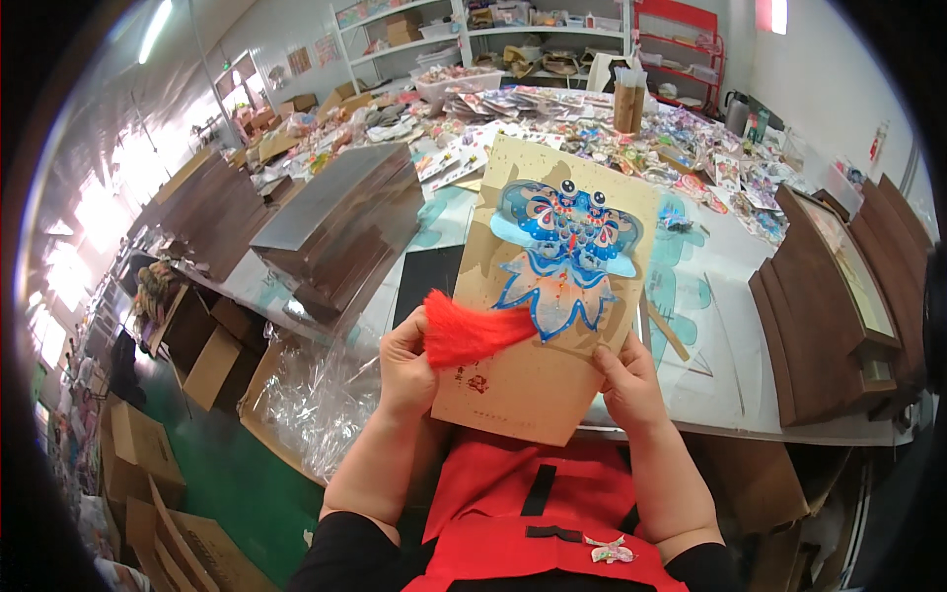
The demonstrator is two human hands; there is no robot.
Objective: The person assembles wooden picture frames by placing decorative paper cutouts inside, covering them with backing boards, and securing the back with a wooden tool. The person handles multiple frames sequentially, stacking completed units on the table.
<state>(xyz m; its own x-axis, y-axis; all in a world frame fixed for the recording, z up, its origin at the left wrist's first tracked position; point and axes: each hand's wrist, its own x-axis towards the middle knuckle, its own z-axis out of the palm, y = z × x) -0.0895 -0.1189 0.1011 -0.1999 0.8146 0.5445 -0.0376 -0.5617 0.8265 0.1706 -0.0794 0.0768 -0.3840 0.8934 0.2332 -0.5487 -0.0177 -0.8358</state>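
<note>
A beige speckled card (503,395) is tilted up in front of me, above the near edge of the table. On it lies a blue goldfish-shaped ornament (572,237) with bulging eyes, patterned fins and a pale tail edged in blue. A bright red tassel (473,333) stretches from the tail to the card's left edge. My left hand (406,360) is closed at that edge, against the tassel's loose end; its fingertips are partly hidden. At the lower right edge, my right hand (628,383) pinches the card, thumb on the front.
Dark brown wooden boxes stand on the table, one at left (340,222) and another at right (829,306). Colourful paper pieces (691,148) cover the far part. A carton of clear plastic wrap (321,405) sits below the table's left edge. Shelves (543,32) line the back.
</note>
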